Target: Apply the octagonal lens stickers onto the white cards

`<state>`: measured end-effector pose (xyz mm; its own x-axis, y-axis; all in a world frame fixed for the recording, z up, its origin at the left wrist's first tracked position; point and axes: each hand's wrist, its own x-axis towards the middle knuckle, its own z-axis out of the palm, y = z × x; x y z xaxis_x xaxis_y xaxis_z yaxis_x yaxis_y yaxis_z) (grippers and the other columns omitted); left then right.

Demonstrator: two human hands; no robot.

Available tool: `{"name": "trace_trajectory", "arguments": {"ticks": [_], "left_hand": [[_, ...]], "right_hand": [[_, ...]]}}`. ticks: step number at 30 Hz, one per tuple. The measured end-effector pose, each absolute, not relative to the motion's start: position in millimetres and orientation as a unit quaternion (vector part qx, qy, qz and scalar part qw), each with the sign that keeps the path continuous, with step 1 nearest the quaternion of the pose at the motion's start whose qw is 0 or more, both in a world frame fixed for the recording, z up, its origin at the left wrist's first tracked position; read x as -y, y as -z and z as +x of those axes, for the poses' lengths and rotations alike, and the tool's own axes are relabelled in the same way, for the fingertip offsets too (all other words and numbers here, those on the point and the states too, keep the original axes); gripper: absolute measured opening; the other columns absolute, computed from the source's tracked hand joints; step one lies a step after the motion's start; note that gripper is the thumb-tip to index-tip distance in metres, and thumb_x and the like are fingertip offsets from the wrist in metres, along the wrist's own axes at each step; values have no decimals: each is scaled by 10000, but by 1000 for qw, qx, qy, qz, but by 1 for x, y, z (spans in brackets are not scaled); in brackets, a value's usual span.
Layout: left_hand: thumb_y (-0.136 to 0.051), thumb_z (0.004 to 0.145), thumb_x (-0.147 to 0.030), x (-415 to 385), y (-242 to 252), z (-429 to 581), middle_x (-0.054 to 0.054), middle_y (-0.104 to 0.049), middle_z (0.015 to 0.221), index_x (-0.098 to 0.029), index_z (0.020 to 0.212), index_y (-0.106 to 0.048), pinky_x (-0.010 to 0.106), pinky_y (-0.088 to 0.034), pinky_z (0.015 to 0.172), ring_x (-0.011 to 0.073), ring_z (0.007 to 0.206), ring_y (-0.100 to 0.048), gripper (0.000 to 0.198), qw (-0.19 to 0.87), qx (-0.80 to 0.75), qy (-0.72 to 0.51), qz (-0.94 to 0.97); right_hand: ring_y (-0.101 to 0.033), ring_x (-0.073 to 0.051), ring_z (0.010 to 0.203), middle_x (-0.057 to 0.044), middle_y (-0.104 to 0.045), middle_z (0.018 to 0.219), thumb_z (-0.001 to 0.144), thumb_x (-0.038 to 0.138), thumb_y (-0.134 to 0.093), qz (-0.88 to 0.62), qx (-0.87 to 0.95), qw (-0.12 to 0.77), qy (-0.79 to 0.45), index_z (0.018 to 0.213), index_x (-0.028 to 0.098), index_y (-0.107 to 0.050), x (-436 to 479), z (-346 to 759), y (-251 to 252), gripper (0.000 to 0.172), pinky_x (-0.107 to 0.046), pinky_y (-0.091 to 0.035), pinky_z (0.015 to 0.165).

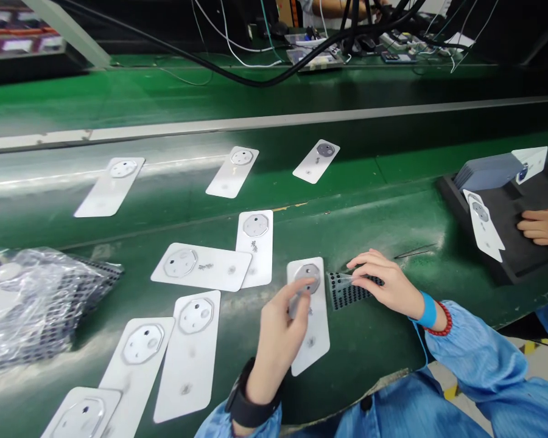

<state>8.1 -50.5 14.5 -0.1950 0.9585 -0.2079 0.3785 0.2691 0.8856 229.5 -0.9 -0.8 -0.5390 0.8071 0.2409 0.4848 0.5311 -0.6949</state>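
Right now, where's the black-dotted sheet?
In the head view, the dotted sheet lies under the right hand, just right of the white card by the left hand.

The left hand touches an octagonal disc on a white card; the right hand rests on a black dotted sheet just beside it.

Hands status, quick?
Left hand: closed, pinching a small grey strip over a white card.
Right hand: fingertips on a black dotted sheet; cannot tell if gripping anything.
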Motion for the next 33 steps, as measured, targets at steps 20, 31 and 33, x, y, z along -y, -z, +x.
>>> {"name": "trace_trajectory", "arguments": {"ticks": [20,31,33], "left_hand": [[-778,727,-382,47,-19,38,88,-759,756,-134,807,-799,283,-500,687,191,686,-669,261,745,-480,-425,187],[-743,696,-421,44,-3,41,97,-728,714,-113,736,-778,262,-453,602,179,653,-609,313,667,-573,-407,247],[-761,681,-397,44,1,32,100,-738,806,-123,754,-779,260,-453,622,193,717,-614,285,614,-616,-410,274]], "right_hand": [[-709,-161,903,-71,-731,979,971,147,-503,-315,855,364,-193,984,169,-680,18,206,-13,178,-279,-615,792],[-711,-178,860,-89,-731,988,967,112,-451,-328,897,280,-99,927,154,-599,20,202,4,158,-423,-551,952],[-700,-178,858,-87,-722,977,965,130,-454,-333,886,277,-163,914,165,-579,18,209,11,140,-393,-567,899]]}}
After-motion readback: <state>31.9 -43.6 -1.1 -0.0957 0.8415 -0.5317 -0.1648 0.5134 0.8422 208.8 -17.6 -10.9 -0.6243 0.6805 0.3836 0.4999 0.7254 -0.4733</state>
